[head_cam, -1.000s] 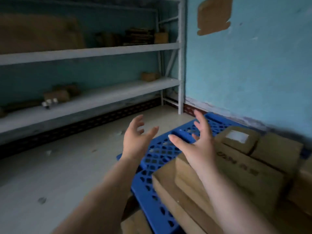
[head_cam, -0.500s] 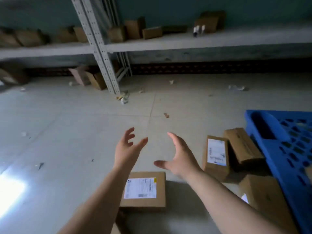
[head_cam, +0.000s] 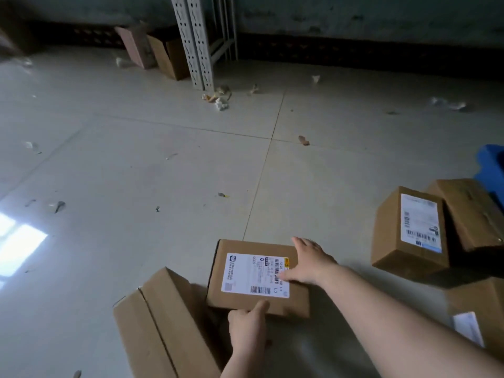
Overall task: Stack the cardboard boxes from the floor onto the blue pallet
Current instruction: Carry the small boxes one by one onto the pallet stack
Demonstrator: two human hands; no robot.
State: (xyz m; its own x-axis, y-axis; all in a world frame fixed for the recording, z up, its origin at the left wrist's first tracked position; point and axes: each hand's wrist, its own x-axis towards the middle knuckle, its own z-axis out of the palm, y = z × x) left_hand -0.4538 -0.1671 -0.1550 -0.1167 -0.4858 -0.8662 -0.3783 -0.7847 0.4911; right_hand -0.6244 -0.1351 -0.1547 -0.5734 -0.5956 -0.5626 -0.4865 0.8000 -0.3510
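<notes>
Far left there's only bare tiled floor [head_cam: 136,165] with scraps of litter, nothing for you to lift there. Moving in, a plain cardboard box [head_cam: 161,323] lies tilted at your lower left, untouched, so that one is waiting its turn.

Right beside it is the labelled box [head_cam: 256,276], the one in hand now. It sits low, by the floor, one edge up against the plain box; I can't tell whether it has left the tiles. Your left hand [head_cam: 246,330] grips the near edge, thumb up on the top face, fingers hidden under or behind the edge. Your right hand [head_cam: 308,261] lies on the right end of the top, thumb stretched across the shipping label [head_cam: 255,275], fingers reaching toward the far edge. So both hands are on it, clamping from two sides, and I'd call this the start of the pickup.

Further right, two more boxes: a tall box with a white label [head_cam: 409,236] and a brown one leaning behind it [head_cam: 469,214], plus another box [head_cam: 480,315] cut off at the lower right edge. All on the floor.

At the far right, only a corner of the blue pallet [head_cam: 491,165] shows, well apart from your box. What's stacked on it I can't see. My read: at least five boxes left, this one included.
</notes>
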